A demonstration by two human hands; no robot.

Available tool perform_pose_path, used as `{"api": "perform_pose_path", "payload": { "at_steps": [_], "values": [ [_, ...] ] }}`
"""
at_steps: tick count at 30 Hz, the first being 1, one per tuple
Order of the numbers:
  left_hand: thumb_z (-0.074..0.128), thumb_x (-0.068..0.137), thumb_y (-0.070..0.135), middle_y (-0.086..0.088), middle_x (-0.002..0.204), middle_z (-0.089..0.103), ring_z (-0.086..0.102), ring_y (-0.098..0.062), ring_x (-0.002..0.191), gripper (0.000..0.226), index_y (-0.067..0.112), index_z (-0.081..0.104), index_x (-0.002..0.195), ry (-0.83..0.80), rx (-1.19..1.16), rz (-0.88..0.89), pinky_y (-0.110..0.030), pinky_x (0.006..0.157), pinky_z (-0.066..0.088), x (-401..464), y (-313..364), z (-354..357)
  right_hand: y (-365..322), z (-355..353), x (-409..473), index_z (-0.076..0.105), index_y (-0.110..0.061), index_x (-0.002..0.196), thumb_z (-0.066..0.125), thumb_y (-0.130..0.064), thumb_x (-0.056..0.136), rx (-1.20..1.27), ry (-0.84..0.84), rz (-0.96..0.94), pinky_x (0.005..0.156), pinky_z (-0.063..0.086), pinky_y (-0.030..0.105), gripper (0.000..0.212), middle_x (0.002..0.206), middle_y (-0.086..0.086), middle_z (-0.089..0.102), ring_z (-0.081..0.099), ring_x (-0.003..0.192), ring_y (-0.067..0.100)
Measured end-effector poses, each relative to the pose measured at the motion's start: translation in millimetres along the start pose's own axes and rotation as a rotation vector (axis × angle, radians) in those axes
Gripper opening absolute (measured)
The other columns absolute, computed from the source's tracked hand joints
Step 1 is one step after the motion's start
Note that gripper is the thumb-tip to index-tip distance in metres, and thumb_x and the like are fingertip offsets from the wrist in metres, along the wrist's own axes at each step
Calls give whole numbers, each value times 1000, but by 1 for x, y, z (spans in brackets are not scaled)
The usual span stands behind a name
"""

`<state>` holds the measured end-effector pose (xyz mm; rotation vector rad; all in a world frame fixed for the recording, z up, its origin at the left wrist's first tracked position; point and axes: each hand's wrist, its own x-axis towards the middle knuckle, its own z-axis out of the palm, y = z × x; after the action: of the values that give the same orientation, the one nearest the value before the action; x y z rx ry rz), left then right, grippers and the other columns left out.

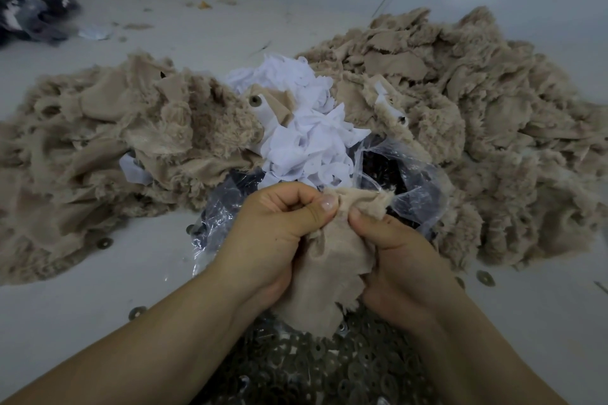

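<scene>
Both hands are up over the middle of the table, working one beige plush piece (329,260). The left hand (273,223) has its fingers curled tight, thumb pressed onto the top edge of the fabric. The right hand (398,260) pinches the same edge from the other side, thumb on top, and the rest of its fingers are tucked behind the cloth, so I can't see quite how they lie. The piece hangs between the palms, its lower end over a heap of metal washers (329,368). Just behind sits a clear plastic bag (414,181) with dark small parts inside. White fabric scraps (306,138) lie beyond it, flanked by a left plush pile (98,145) and a right plush pile (460,99).
</scene>
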<state>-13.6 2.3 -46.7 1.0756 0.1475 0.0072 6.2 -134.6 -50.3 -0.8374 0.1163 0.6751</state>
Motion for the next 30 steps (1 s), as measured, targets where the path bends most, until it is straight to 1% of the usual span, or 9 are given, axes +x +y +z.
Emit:
{"api": "perform_pose_path", "payload": {
  "at_steps": [2,5,7,11,15,18,21,25,30],
  "values": [
    [77,57,20,-5,58,61,58,-13,56,15,10,66,59,13,-27,-6,-21,56,52,4,2,-5,-1,-1,1,62,0,129,61,-12,85,6,-66,-1,103,50,44,46,129,21,64,61,121,33],
    [80,56,26,-5,62,62,57,-12,58,21,10,68,63,23,-26,-23,-22,56,52,6,6,-14,-9,-2,-1,45,8,142,40,-4,79,39,-256,29,117,31,51,64,137,26,52,47,129,38],
    [80,57,26,-7,65,64,59,-12,59,24,7,69,67,27,-26,-36,-23,56,53,5,7,-17,-12,-4,0,46,9,140,35,6,76,-54,-281,15,117,33,52,65,140,30,51,47,133,42],
    [80,57,24,-7,64,65,61,-12,58,25,5,69,68,18,-39,-67,-23,56,53,4,7,-16,-9,-14,7,61,-2,130,47,6,97,-326,-212,-90,102,52,42,37,129,22,65,60,124,37],
    [81,55,24,-7,63,66,62,-13,58,26,4,70,68,14,-16,-86,-22,56,53,3,6,-13,-9,-23,9,72,-23,114,56,-8,99,-648,-14,-252,96,49,64,26,114,15,73,61,111,51],
    [77,60,20,-4,61,66,62,-11,56,11,11,71,61,-25,-1,-73,-20,54,51,1,4,-9,-11,-22,6,73,-24,108,65,-8,94,-709,10,-357,86,59,43,23,108,6,76,72,101,27],
    [76,63,20,-1,59,65,59,-8,54,8,16,71,59,-29,48,-41,-18,53,50,1,1,-6,-7,-19,5,79,-24,99,74,-3,84,-714,64,-482,71,59,25,26,95,4,79,76,87,20],
    [76,65,20,-2,60,65,59,-9,55,8,16,71,60,-2,90,-3,-19,55,51,2,-3,-6,-2,-16,3,82,-25,89,76,-22,72,-652,65,-519,67,59,25,18,87,7,79,76,80,23],
    [79,59,26,-3,61,65,59,-10,55,12,16,71,61,-3,87,7,-20,54,51,3,-3,-9,-8,-22,4,80,-18,96,77,-17,82,-648,21,-384,76,61,35,15,94,12,78,75,89,28]
  ]
}}
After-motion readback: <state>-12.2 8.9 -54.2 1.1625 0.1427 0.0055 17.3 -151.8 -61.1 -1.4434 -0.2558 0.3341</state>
